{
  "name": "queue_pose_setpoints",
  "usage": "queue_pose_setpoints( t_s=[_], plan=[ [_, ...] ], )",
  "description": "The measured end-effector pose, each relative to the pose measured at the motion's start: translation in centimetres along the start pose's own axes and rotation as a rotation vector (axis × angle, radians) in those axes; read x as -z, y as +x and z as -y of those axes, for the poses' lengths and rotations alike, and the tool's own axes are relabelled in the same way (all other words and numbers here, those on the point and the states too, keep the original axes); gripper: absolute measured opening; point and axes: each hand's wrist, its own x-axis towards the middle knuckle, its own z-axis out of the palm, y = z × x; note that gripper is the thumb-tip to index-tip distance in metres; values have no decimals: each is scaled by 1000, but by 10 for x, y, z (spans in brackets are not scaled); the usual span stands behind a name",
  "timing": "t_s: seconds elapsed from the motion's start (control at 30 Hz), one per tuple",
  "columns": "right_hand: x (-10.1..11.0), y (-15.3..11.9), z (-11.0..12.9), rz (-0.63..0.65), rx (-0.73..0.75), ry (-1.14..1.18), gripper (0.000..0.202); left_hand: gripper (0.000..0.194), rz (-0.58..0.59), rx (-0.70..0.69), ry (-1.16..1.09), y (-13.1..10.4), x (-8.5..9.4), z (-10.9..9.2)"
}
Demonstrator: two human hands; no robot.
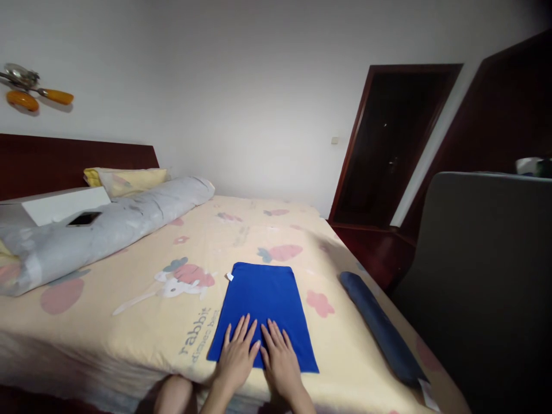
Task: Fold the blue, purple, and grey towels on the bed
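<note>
A flat piece of blue cloth point(263, 293), roughly rectangular, lies on the bed with a small white tag point(229, 276) at its far left corner. My left hand point(237, 353) rests palm down on its near part, fingers spread. Beside it, my right hand point(280, 353) also lies flat on the cloth, fingers stretched forward. The two thumbs are close together. Neither hand grips anything. What is under the palms is hidden.
A cream sheet point(142, 322) with rabbit and carrot prints covers the bed. To the right lies a long dark blue roll point(382, 328). A rolled grey quilt point(142, 213), a phone point(85, 218) and a white box point(64, 204) are at left. A dark chair back point(487, 259) stands at right.
</note>
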Motion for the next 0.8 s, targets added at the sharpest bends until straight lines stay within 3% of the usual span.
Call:
queue_pose_setpoints(
  t_s=[0.23, 0.33, 0.4, 0.53, 0.67, 0.73, 0.8],
  plan=[
    [29, -31, -59, -31, -224, -197, 70, 58, 72, 171, 45, -20, 23, 47],
    [34, -38, -82, -41, -250, -207, 71, 57, 27, 201, 88, -27, 22, 60],
    [35, -34, -87, -66, -234, -191, 68, 58, -43, 213, 111, -25, 20, 57],
    [30, -2, -59, -94, -102, -122, 55, 57, -158, 87, 67, 2, 16, 26],
    [13, 37, -16, 30, 31, -59, 53, 60, -41, -71, 8, 41, 7, -8],
    [8, 47, -9, 57, 19, -66, 53, 58, 35, -64, -1, 53, 5, -11],
    [10, 48, -17, 51, -25, -106, 56, 53, 55, -19, -6, 56, 7, -1]
  ],
)
